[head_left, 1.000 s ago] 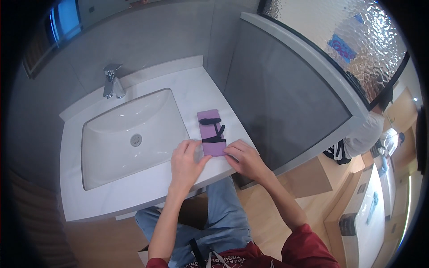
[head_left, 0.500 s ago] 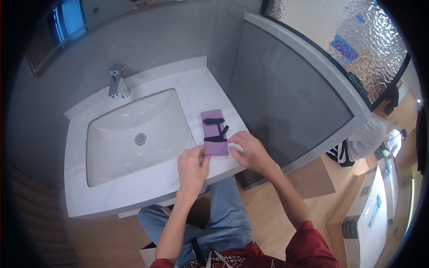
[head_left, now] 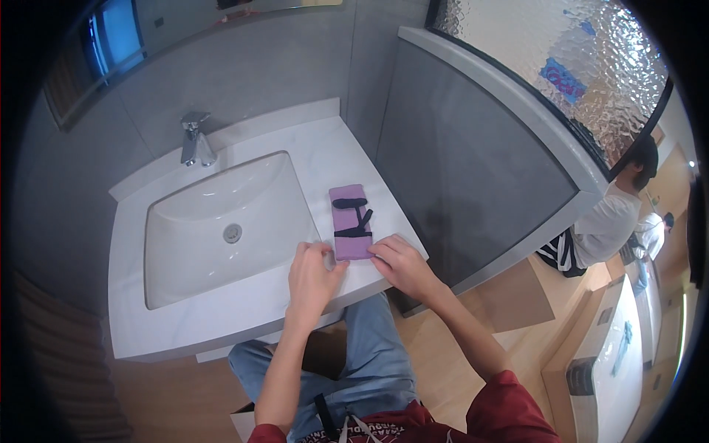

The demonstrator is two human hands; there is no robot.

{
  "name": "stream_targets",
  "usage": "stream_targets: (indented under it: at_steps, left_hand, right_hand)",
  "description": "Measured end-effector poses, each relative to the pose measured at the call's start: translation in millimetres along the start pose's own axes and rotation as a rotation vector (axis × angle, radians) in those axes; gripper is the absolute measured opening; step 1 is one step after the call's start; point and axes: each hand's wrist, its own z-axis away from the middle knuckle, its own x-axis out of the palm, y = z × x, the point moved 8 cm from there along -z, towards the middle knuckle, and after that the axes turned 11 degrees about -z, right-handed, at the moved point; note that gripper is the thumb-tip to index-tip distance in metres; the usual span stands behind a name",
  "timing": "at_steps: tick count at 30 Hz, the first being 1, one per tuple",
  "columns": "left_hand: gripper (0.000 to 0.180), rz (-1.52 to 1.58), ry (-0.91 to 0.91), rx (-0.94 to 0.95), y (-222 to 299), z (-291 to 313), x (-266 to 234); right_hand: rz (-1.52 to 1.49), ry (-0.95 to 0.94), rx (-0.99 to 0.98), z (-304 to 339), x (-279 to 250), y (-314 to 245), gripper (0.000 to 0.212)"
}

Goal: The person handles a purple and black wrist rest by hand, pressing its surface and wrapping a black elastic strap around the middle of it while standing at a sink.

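On the white countertop, right of the sink basin, lies a flat purple folded cloth [head_left: 354, 249] with black straps [head_left: 354, 234] across it. A thicker black piece [head_left: 349, 203] sits near its far end. My left hand [head_left: 312, 275] is at the cloth's near left corner, fingers curled, with a gap between thumb and index finger; its thumb tip is beside the corner. My right hand [head_left: 402, 266] has its fingertips together at the near right corner, touching the edge. Whether its thumb reaches under the cloth is hidden.
The white basin [head_left: 221, 277] with a chrome faucet [head_left: 195, 140] takes up the counter's left side. A grey partition [head_left: 473, 140] topped by textured glass stands at the right. Beyond it a person in a white shirt [head_left: 602, 229] sits near a mattress [head_left: 613, 362].
My right hand has come down from above the cloth's right side to its near right corner. My left hand has moved slightly nearer to me, thumb and index finger parting.
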Motion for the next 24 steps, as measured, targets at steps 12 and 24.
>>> stream_targets:
  at_steps: [12, 24]
  left_hand:
    - [0.043, 0.301, -0.327, -0.250, -6, -21, 24]
    - [0.025, 0.266, -0.684, -0.271, -55, -33, 10]
  right_hand:
    - [-0.028, 0.052, -0.043, 3, 2, -7, 0.017]
    - [-0.194, 0.041, 0.125, -13, 12, -12, 0.020]
